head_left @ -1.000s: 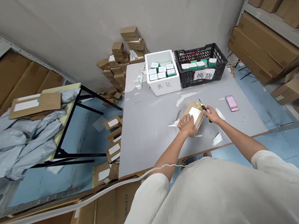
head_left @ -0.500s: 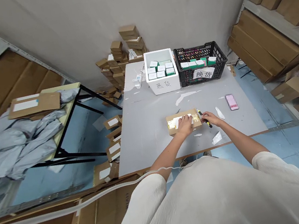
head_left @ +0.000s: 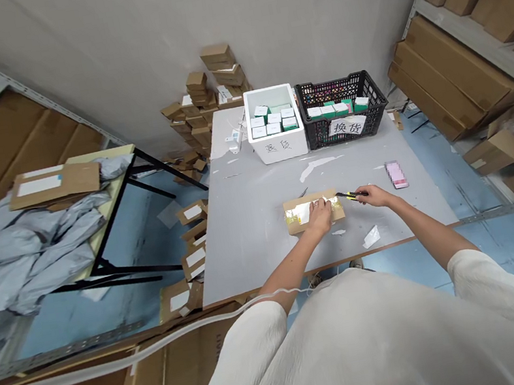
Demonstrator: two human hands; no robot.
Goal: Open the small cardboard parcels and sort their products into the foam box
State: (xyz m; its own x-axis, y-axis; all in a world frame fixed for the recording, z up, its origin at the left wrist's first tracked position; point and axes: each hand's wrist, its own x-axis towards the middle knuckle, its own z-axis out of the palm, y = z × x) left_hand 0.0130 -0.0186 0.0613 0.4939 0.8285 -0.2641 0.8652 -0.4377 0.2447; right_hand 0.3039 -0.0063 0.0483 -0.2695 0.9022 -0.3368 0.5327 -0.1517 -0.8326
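Note:
A small cardboard box (head_left: 294, 220) with a white label and shiny tape lies flat on the grey table (head_left: 246, 241), near its front edge. My left hand (head_left: 320, 215) holds the box down from above, with bent fingers pressed on its top right of the label. My right hand (head_left: 374, 196) is closed round a black and yellow utility knife (head_left: 351, 195). The knife points left, and its tip is at the box's right end; whether it touches the tape cannot be made out.
A white foam bin (head_left: 279, 147) and a black plastic crate (head_left: 348, 128), both with small white-and-green boxes inside, stand at the back. A pink phone-like object (head_left: 396, 174) lies right. Paper scraps (head_left: 371, 237) dot the table. Grey parcels (head_left: 37, 244) cover a side table.
My right hand has moved slightly right and up, turning the knife from a steep slant to nearly level, tip at the box end. My left hand stays on the box, its fingers drawn in more.

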